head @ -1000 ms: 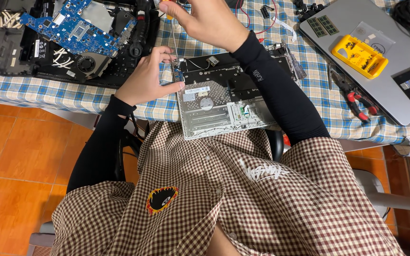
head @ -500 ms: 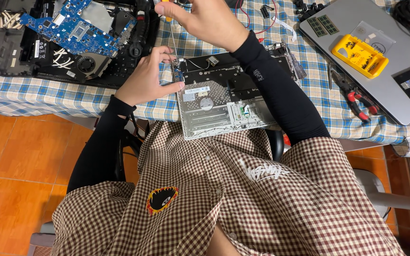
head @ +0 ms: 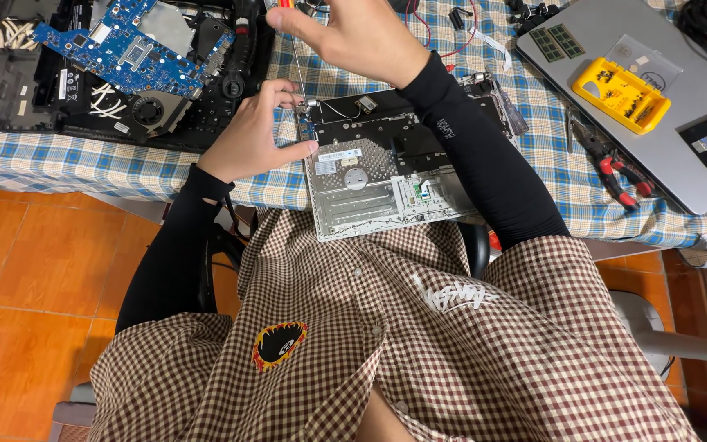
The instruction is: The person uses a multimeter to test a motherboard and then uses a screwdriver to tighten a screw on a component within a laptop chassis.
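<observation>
Gripping a thin screwdriver near the frame's top centre, the right hand hides most of its handle, which is cut off above. The left hand pinches the opened laptop base's left edge at centre. One blue circuit board lies upper left; one yellow tray upper right.
</observation>
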